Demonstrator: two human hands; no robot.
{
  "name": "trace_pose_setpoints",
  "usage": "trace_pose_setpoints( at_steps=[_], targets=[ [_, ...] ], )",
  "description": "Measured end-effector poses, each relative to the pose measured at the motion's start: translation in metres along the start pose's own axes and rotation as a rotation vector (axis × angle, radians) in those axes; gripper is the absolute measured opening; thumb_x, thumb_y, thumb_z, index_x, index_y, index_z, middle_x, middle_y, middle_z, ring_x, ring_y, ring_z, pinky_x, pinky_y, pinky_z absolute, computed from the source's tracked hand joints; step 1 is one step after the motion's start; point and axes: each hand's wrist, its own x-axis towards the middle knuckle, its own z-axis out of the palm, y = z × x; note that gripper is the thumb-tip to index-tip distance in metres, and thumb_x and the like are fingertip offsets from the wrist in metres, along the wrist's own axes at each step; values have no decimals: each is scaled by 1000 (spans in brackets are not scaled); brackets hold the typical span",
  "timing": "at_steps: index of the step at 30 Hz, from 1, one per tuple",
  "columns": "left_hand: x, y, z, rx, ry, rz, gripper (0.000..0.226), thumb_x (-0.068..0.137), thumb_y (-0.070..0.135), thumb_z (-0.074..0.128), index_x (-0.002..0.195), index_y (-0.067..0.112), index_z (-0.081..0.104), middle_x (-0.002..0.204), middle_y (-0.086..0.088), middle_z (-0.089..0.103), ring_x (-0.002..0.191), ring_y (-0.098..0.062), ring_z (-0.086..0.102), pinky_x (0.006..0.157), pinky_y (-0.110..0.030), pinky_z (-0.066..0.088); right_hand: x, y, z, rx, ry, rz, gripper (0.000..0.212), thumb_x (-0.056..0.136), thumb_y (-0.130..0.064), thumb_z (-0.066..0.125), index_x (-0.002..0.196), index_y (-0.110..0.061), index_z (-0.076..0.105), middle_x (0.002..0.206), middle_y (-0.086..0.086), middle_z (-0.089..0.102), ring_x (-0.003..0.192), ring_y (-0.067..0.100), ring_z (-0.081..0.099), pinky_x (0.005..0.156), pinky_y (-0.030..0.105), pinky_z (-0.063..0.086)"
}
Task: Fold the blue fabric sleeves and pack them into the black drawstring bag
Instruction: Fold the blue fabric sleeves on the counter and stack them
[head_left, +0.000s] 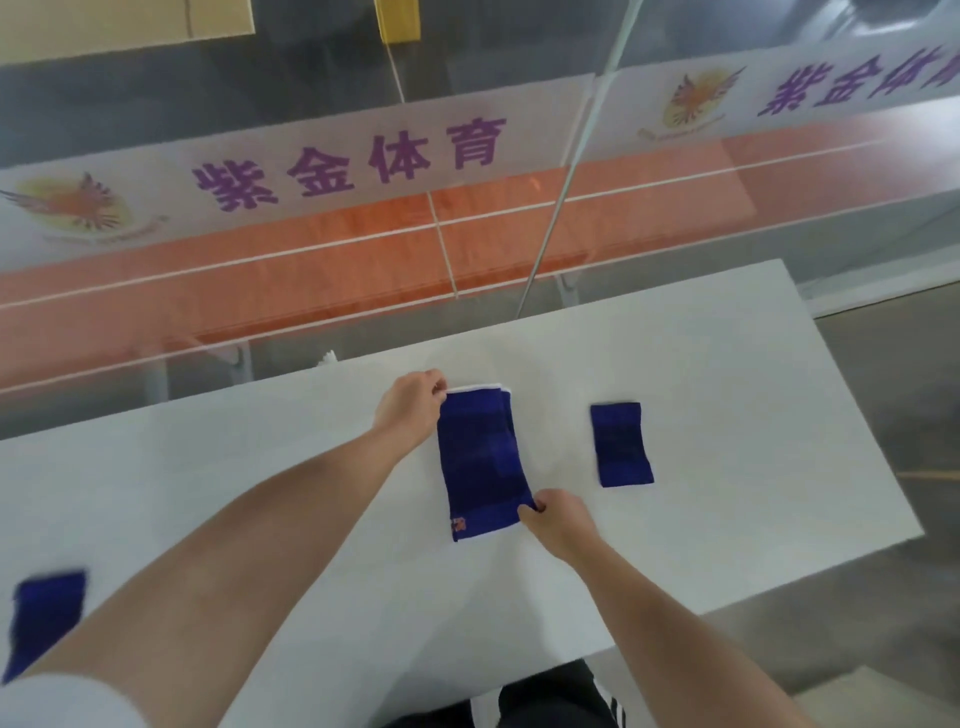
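Observation:
A long blue fabric sleeve (480, 460) with white trim at its far end lies flat in the middle of the white table (727, 395). My left hand (410, 410) pinches its far left corner. My right hand (558, 519) pinches its near right corner, beside a small orange label. A shorter folded blue sleeve (621, 444) lies to the right, apart from both hands. Another blue sleeve (44, 621) sits at the table's near left, partly behind my left arm. No black drawstring bag is in view.
A glass partition (363, 156) with purple lettering stands just past the table's far edge, an orange court behind it. A small white object (328, 359) pokes up at that far edge. The table's right edge drops to grey floor (883, 415).

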Motion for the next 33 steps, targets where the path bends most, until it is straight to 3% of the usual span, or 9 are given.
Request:
trace_pose_setpoints(
  at_steps=[10,14,16,18,21,23,26,30,33],
  targets=[
    [8,-3,15,14,-38,52,11,92,17,52,86,20,61,89,-3,65,85,-28,61,68,-32,42,-1,6,25,-61,14,40,28,89,-33,53,68,-17,43,67,0,47,60,18,44,59,34,40],
    [-1,-5,18,54,10,132,22,93,19,58,115,18,60,114,-4,56,108,-25,51,85,-39,48,-6,7,26,-213,143,5,22,95,-43,53,96,-21,53,90,-4,59,77,19,61,69,33,53],
    [-12,-7,19,121,97,291,21,92,16,61,113,15,59,116,-4,52,106,-26,47,87,-40,48,-11,11,26,-214,233,-88,26,97,-42,53,115,-23,49,108,-4,55,87,21,64,71,33,53],
    [-26,-12,23,199,147,514,9,91,11,61,99,13,60,104,-5,54,93,-27,50,81,-41,52,-14,19,28,-237,219,-223,32,99,-33,50,130,-27,45,123,-5,49,100,20,62,80,33,55],
    [-58,-28,38,266,59,831,7,92,17,57,90,13,62,89,-6,56,77,-26,52,73,-41,51,-13,35,34,-353,133,-372,43,98,-23,53,139,-28,42,137,-5,42,113,20,56,92,32,54],
    [-86,-42,50,319,-68,925,17,92,31,56,91,15,64,91,-4,59,80,-25,55,79,-39,52,-11,41,41,-481,159,-439,46,96,-21,57,140,-25,43,136,0,44,114,22,56,94,33,53],
    [-123,-59,63,439,-163,828,35,87,51,54,102,21,62,110,0,58,102,-23,55,91,-36,51,-10,40,51,-566,238,-511,46,91,-15,66,134,-22,48,123,2,53,104,23,58,91,33,54],
    [-150,-77,71,480,-96,680,34,85,42,56,109,19,61,119,-4,58,108,-25,56,90,-37,52,-7,30,64,-654,231,-608,43,82,-13,73,121,-20,56,105,3,61,91,23,63,81,33,55],
    [-170,-88,73,499,7,645,22,86,33,56,100,17,62,114,-4,62,103,-25,60,86,-37,52,-6,18,74,-758,268,-686,33,63,-12,83,90,-17,66,81,1,63,68,23,64,61,33,54]
  ],
)
